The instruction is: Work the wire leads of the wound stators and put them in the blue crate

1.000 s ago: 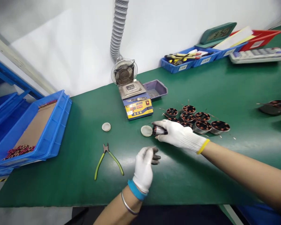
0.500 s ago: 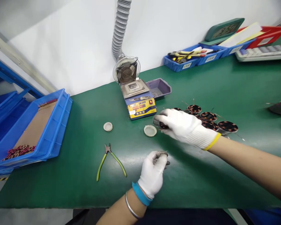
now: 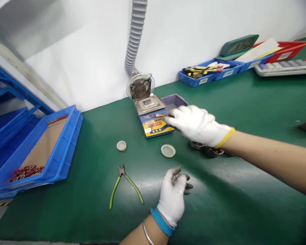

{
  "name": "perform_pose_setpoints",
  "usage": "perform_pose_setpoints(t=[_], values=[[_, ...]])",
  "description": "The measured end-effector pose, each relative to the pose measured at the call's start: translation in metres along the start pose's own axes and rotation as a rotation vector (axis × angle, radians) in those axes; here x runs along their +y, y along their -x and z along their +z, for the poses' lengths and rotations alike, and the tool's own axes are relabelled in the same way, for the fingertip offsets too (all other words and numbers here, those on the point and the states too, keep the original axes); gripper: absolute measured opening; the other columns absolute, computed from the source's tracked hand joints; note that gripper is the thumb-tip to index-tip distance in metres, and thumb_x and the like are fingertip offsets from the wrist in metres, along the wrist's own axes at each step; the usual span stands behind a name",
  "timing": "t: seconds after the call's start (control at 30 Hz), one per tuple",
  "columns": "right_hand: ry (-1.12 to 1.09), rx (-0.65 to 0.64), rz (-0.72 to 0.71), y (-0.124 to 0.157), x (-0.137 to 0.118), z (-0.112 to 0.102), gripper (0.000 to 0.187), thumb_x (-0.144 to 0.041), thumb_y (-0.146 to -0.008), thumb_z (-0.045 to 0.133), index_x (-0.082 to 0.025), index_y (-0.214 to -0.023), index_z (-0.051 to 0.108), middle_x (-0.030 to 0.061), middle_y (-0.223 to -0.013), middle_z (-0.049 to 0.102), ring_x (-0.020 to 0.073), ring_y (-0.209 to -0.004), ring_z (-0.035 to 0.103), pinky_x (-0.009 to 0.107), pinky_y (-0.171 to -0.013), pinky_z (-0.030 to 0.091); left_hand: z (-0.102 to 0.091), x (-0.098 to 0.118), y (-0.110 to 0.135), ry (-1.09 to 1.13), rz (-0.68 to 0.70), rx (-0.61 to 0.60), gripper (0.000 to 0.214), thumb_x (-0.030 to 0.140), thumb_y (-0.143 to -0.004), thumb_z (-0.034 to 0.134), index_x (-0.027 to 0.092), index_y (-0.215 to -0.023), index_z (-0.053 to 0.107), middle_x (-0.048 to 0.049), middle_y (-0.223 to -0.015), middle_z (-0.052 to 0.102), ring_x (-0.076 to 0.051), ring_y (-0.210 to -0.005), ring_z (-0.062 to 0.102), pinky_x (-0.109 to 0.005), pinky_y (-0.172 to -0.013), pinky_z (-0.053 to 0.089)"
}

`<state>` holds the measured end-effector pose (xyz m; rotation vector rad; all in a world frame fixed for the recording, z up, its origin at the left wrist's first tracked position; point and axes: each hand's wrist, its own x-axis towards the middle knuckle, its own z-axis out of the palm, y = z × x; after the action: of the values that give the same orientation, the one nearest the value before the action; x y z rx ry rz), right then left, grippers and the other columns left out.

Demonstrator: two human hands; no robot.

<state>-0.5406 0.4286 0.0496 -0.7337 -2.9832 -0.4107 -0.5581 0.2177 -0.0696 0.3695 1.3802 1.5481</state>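
Note:
My right hand, in a white glove with a yellow cuff, reaches over to the solder pot. Its thumb and forefinger close at the right end of a flat metal strip lying on the pot's front. Below and nearer to me, my left hand is gloved too, its dark fingertips loosely curled and apart, with nothing seen in them. Beneath the right wrist stand round metal parts with copper windings, several of them hidden by the arm. A shallow white dish lies between the hands and the pot.
Green-handled cutters lie open left of my left hand, below a small white lid. A purple tray sits behind the pot, under a grey hose. Blue bins stand left; tool trays are at the back.
My right hand has let go of the round wound part and moved up to the metal strip on the solder pot. My left hand's fingers have spread a little. The view has tilted up.

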Motion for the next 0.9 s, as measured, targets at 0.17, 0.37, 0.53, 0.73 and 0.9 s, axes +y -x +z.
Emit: perform_pose_setpoints(t=[0.17, 0.37, 0.53, 0.73, 0.9], values=[[0.0, 0.114, 0.066, -0.1, 0.024, -0.042, 0.04, -0.023, -0.111, 0.041, -0.014, -0.145, 0.059, 0.0229, -0.137, 0.056, 0.0352, -0.122, 0.054, 0.051, -0.096, 0.047, 0.004, 0.002, -0.01, -0.007, -0.014, 0.015, 0.071, 0.065, -0.074, 0.085, 0.014, -0.12, 0.065, -0.0046, -0.092, 0.065, -0.013, -0.07, 0.062, -0.026, -0.061, 0.049], [-0.016, 0.114, 0.086, -0.159, 0.005, -0.042, 0.037, -0.036, -0.103, 0.069, -0.016, -0.134, 0.065, 0.0122, -0.141, 0.063, 0.0282, -0.126, 0.063, 0.052, -0.105, 0.055, 0.004, 0.004, -0.013, -0.178, 0.043, 0.032, 0.051, 0.046, -0.086, 0.08, 0.011, -0.122, 0.07, -0.0019, -0.085, 0.059, -0.012, -0.069, 0.057, -0.025, -0.062, 0.047], [-0.082, 0.109, 0.076, -0.16, 0.008, -0.037, 0.037, -0.035, -0.103, 0.07, -0.015, -0.133, 0.067, 0.013, -0.141, 0.064, 0.0286, -0.127, 0.063, 0.053, -0.107, 0.055, 0.005, 0.006, -0.011, -0.372, 0.058, 0.042, 0.041, 0.027, -0.089, 0.073, 0.011, -0.127, 0.073, -0.0037, -0.085, 0.064, -0.015, -0.074, 0.057, -0.029, -0.076, 0.053], [-0.294, 0.093, 0.258, -0.168, 0.043, -0.043, 0.039, -0.039, -0.108, 0.063, -0.014, -0.137, 0.064, 0.0124, -0.136, 0.066, 0.0248, -0.117, 0.068, 0.048, -0.101, 0.057, 0.008, 0.012, -0.008, -0.466, 0.066, 0.025, 0.04, 0.022, -0.089, 0.068, 0.011, -0.127, 0.075, -0.0111, -0.099, 0.073, -0.02, -0.082, 0.063, -0.036, -0.085, 0.056], [-0.507, 0.042, 0.359, -0.175, 0.04, -0.029, 0.038, -0.042, -0.107, 0.064, -0.015, -0.132, 0.067, 0.0106, -0.13, 0.069, 0.0241, -0.113, 0.069, 0.046, -0.097, 0.06, 0.007, 0.007, -0.01, -0.49, 0.078, 0.023, 0.04, 0.023, -0.088, 0.068, 0.011, -0.125, 0.076, -0.0125, -0.1, 0.075, -0.023, -0.084, 0.066, -0.036, -0.083, 0.057]])
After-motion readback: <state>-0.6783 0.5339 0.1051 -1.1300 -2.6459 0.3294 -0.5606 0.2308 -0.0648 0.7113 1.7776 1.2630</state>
